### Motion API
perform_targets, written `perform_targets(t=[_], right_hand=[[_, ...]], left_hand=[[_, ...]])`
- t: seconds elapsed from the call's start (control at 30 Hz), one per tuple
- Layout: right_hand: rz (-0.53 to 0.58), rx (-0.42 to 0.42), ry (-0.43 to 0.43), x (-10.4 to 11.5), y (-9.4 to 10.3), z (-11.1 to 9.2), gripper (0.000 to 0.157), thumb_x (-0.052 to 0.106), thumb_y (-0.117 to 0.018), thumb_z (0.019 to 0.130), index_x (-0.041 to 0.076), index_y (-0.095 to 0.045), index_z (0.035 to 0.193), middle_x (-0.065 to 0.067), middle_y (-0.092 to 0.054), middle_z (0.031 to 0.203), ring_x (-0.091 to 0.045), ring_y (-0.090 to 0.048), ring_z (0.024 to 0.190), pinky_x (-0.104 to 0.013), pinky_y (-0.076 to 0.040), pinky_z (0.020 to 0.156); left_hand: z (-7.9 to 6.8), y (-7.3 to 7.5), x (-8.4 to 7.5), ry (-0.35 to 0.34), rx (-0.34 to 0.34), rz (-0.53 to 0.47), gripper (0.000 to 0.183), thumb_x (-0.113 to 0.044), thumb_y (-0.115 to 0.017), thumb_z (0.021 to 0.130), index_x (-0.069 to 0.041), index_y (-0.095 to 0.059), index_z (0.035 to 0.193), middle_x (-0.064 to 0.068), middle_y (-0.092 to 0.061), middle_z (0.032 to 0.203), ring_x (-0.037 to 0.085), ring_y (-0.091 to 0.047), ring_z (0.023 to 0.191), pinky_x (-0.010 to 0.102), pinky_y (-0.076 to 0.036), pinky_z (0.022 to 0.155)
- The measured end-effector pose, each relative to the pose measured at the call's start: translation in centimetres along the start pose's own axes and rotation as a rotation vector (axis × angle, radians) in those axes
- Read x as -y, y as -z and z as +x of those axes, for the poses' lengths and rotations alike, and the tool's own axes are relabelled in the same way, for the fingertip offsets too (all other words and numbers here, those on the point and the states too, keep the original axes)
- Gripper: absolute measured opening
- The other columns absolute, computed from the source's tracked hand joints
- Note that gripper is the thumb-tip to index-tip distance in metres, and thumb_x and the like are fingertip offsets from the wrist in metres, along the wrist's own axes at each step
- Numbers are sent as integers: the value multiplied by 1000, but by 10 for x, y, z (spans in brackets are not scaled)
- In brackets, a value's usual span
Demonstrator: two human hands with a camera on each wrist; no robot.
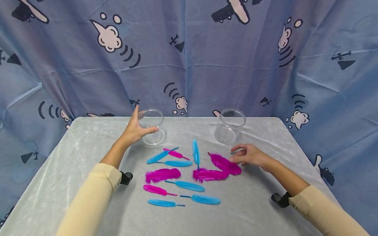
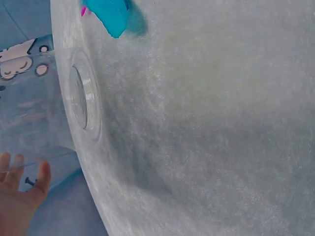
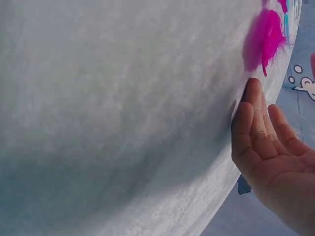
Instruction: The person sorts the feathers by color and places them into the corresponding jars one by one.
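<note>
My left hand point(image 1: 136, 131) is beside the left clear plastic cup point(image 1: 153, 136), thumb stretched across its front and a finger raised by its rim. In the left wrist view the fingers point(image 2: 43, 174) look straight, close to the cup wall; contact is hard to tell. My right hand point(image 1: 251, 155) hovers low at the right end of the magenta feathers, fingertips close to a fluffy magenta feather point(image 1: 222, 163). The right wrist view shows that feather point(image 3: 271, 39) just beyond the fingertips, with nothing held.
Several blue feathers point(image 1: 189, 186) and magenta feathers point(image 1: 162, 175) lie scattered mid-table. A second clear cup point(image 1: 225, 134) stands at the back right. The pale cloth-covered table point(image 1: 251, 209) ends at a blue patterned curtain point(image 1: 200, 49).
</note>
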State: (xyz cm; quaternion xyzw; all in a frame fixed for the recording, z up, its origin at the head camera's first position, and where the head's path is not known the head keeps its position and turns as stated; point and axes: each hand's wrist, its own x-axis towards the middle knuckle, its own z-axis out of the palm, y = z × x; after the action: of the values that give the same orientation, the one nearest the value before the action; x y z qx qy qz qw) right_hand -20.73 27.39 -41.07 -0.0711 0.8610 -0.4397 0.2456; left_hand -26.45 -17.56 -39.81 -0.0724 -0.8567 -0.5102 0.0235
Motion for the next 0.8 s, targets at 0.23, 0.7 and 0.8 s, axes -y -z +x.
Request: perform_targets(t=[0.23,0.7,0.8], right_hand=[[-2,-3,-3,-1,-3,4,54,24,-73,79,-2,-51,120,-14,-65,101,-22,-64,84,-38,-52,72],[8,50,47,3,-10,6,50,12,-73,77,-6,-50,118,-14,-63,90,-21,-59,73,-38,-52,65],[7,69,55,3,-11,8,49,10,-73,77,-7,-50,117,-14,-64,84,-20,-59,72,-37,-51,65]], left_hand=[[0,0,0,51,0,42,118,-43,-81,65,-14,-3,149,12,-19,149,27,-25,136,48,-25,107],[-2,1,3,46,-10,31,106,-46,-81,64,-13,-20,145,12,-28,144,28,-30,133,49,-31,103],[-1,1,2,62,3,37,107,-45,-80,66,-12,-17,145,13,-28,146,29,-29,134,50,-30,103]])
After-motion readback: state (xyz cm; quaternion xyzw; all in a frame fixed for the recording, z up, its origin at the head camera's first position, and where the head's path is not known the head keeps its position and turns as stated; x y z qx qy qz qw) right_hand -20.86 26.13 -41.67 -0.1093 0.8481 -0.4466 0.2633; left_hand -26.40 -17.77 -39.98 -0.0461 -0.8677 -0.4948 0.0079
